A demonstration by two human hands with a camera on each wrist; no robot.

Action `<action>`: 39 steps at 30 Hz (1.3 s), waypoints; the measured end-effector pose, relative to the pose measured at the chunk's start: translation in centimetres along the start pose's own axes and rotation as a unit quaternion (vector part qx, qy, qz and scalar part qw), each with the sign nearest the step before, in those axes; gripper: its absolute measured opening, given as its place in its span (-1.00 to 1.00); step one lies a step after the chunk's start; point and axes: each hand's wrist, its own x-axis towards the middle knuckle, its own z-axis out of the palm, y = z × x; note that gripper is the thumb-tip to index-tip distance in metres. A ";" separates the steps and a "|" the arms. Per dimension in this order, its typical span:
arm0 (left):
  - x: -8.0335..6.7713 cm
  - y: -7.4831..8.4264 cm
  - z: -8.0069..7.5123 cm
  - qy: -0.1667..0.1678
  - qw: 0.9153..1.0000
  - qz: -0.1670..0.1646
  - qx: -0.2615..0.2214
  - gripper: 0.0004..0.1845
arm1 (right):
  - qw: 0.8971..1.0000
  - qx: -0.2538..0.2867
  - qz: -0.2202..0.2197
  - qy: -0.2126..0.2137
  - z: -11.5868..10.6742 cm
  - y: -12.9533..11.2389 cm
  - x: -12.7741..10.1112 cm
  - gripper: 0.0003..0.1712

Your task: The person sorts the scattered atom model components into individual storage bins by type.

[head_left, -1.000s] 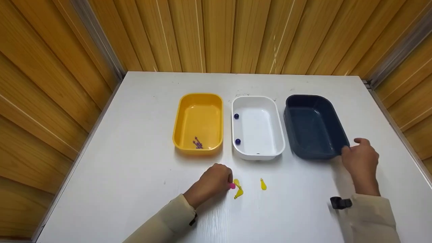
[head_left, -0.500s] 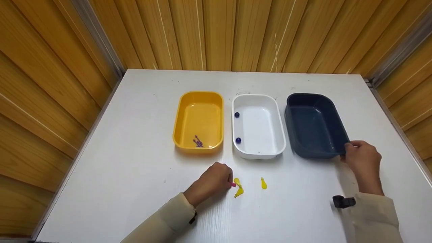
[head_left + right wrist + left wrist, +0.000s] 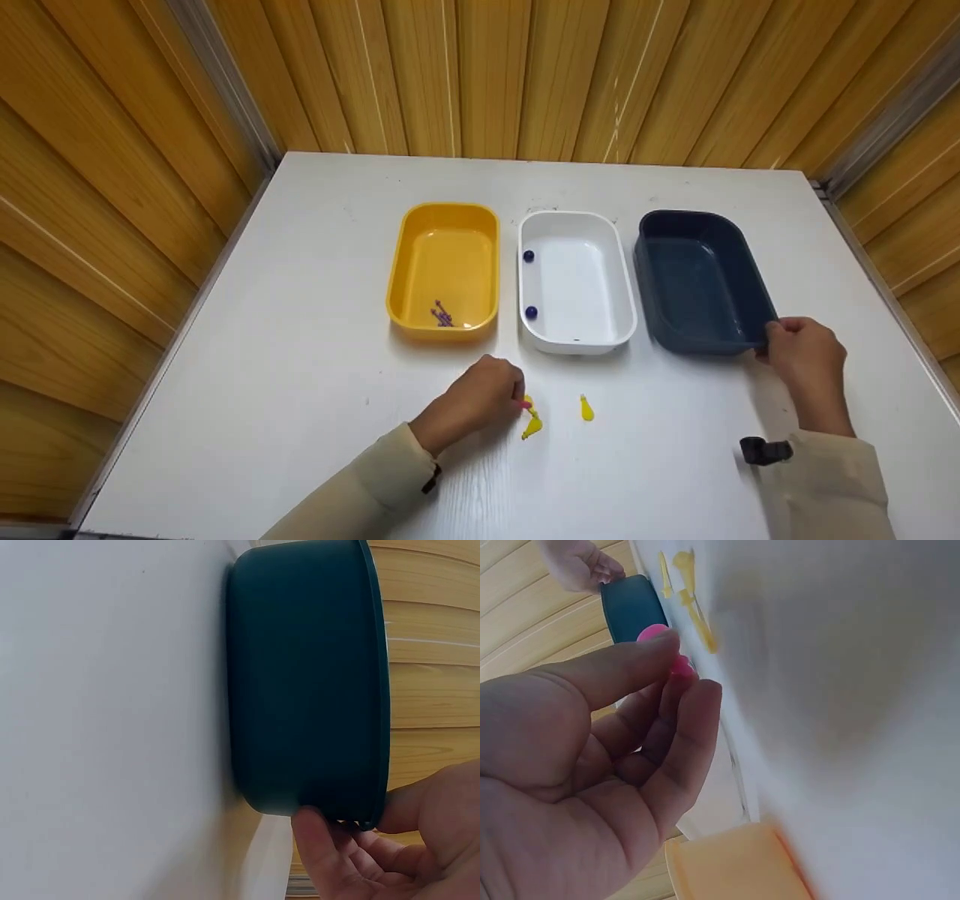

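Pink pin (image 3: 657,633) pinched by left hand (image 3: 480,397), right hand (image 3: 806,358) gripping navy tub (image 3: 701,281) rim

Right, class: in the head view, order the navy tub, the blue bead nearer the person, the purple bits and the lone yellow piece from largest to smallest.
1. Navy tub
2. Purple bits, taken as a cluster
3. Lone yellow piece, close to the cluster in size, so that ranking is unsure
4. Blue bead

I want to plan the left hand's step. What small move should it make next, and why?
Probably lift the pink pin straight up off the table. The left hand already pinches it between thumb and fingers, close beside yellow pins, while the right hand grips the dark blue tray.
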 end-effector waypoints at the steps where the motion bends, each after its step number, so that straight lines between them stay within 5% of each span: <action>1: 0.1 0.1 -0.1 -0.002 1.000 0.000 0.000 -0.86 | 1.000 0.001 0.000 0.001 0.0 0.0 0.0 -0.37; 16: 1.3 2.4 -0.6 -0.019 0.998 0.021 -0.049 -0.96 | 0.999 0.016 0.016 -0.024 -0.1 -0.1 -0.2 -0.35; 25: 2.3 4.0 -0.8 0.012 0.997 0.076 -0.026 -0.97 | 0.999 0.022 0.027 -0.018 -0.1 0.0 -0.1 -0.35; 33: 3.9 5.6 -0.9 0.065 0.986 0.154 -0.021 -0.94 | 0.999 0.033 0.016 -0.017 -0.2 -0.3 -0.3 -0.34; 39: 5.2 6.7 -0.9 0.102 0.978 0.184 -0.003 -0.93 | 1.000 0.014 0.007 -0.011 -0.1 -0.1 -0.3 -0.37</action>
